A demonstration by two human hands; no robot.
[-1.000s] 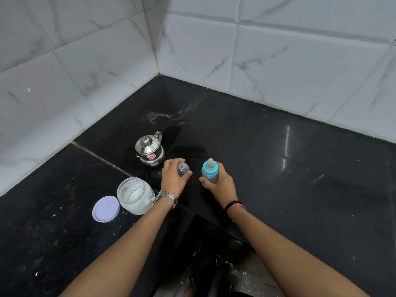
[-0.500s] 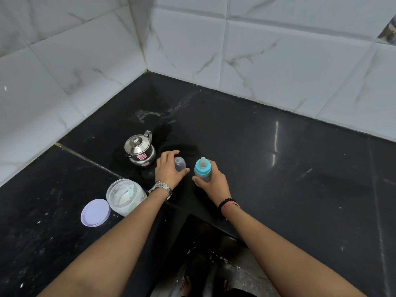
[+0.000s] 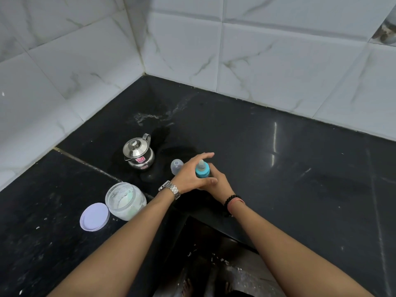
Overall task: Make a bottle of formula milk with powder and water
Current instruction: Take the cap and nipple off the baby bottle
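Observation:
A baby bottle [image 3: 202, 169] with a blue collar and clear teat stands on the black counter [image 3: 278, 168]. My right hand [image 3: 220, 185] grips its body from below. My left hand [image 3: 192, 174] reaches across to the blue collar, fingers spread around it, thumb against it. The clear bottle cap [image 3: 176, 166] stands alone on the counter just left of my left hand. An open jar of white powder [image 3: 124, 200] sits at the front left, its pale lilac lid [image 3: 94, 216] lying flat beside it. A small steel kettle [image 3: 138, 153] with its lid on stands behind.
White marble tiled walls [image 3: 257, 50] meet in a corner behind the counter. A wet smear marks the counter behind the kettle. The counter's inner edge drops to the floor between my forearms.
My left hand let go of the clear cap, leaving it on the counter, and moved right onto the bottle's blue collar. My right hand still holds the bottle.

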